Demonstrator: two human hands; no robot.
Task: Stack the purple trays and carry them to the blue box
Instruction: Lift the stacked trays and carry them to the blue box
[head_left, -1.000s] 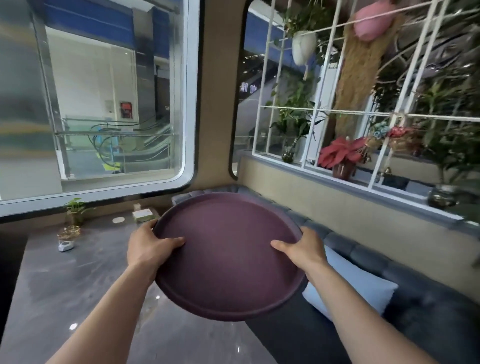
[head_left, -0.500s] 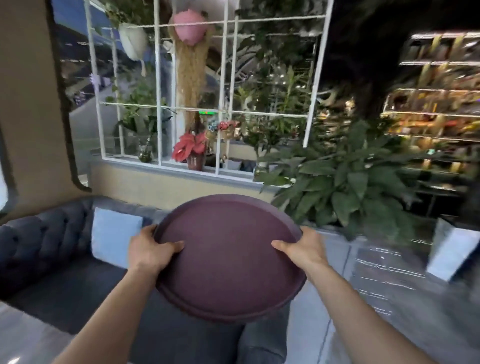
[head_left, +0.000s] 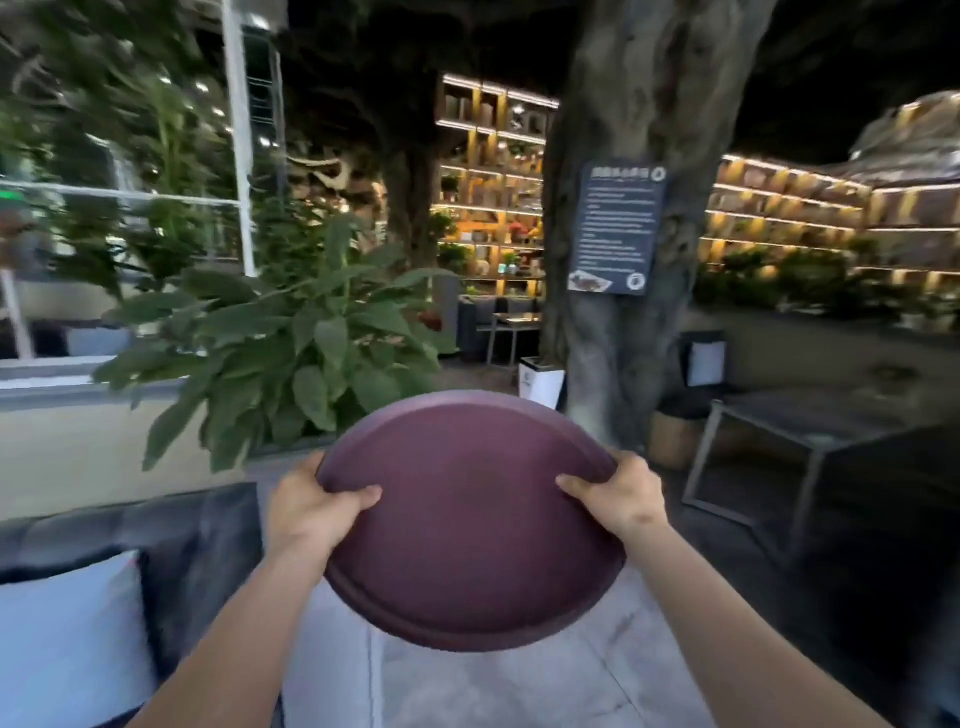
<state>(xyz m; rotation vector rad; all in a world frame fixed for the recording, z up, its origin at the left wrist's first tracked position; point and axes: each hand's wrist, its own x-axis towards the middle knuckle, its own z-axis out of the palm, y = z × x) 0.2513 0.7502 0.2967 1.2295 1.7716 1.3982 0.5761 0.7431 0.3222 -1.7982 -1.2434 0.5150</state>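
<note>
A round purple tray (head_left: 467, 525) is held level in front of me at chest height; whether more trays lie under it I cannot tell. My left hand (head_left: 306, 506) grips its left rim with the thumb lying on top. On the opposite rim my right hand (head_left: 621, 493) holds the same way. No blue box is in view.
A dark sofa (head_left: 197, 540) with a pale cushion (head_left: 67, 639) is at the lower left. A leafy plant (head_left: 291, 338) stands ahead on the left, a thick tree trunk (head_left: 613, 312) ahead, a metal-framed table (head_left: 789, 421) on the right. Pale floor (head_left: 519, 686) runs forward.
The view has swung to the right, away from the window and sofa toward the tree and shelves. Both hands keep the same hold on the tray.
</note>
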